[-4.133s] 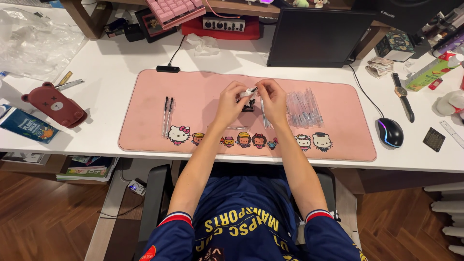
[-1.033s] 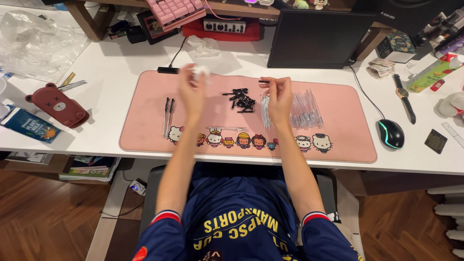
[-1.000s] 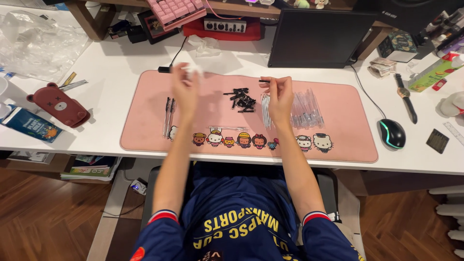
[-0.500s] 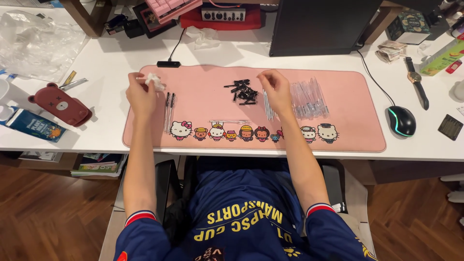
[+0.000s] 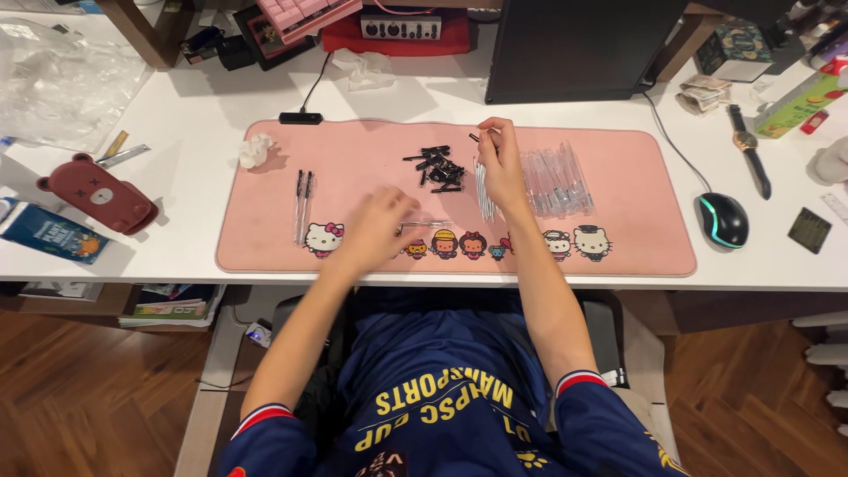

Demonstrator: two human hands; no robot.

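Observation:
On the pink desk mat (image 5: 618,252), my right hand (image 5: 503,172) is raised over the middle and pinches a small black pen part (image 5: 475,137) between its fingertips. Just left of it lies a pile of black pen parts (image 5: 437,168), and a row of clear pen barrels (image 5: 552,181) lies to its right. Thin white refills (image 5: 482,190) lie under the hand. My left hand (image 5: 380,219) is blurred, low over the mat near a single clear barrel (image 5: 435,223), with nothing seen in it. Two finished pens (image 5: 302,205) and a crumpled white wad (image 5: 254,150) lie at the mat's left.
A dark monitor (image 5: 574,44) stands behind the mat. A black mouse (image 5: 723,221), a wristwatch (image 5: 749,150) and a black square (image 5: 808,230) lie to the right. At the left are a brown bear-shaped case (image 5: 97,190), a blue packet (image 5: 53,234) and a clear plastic bag (image 5: 62,79).
My left hand carried the white wad to the mat's left corner, let it go there, and has swung back toward the middle. My right hand stayed over the refills, holding the black part.

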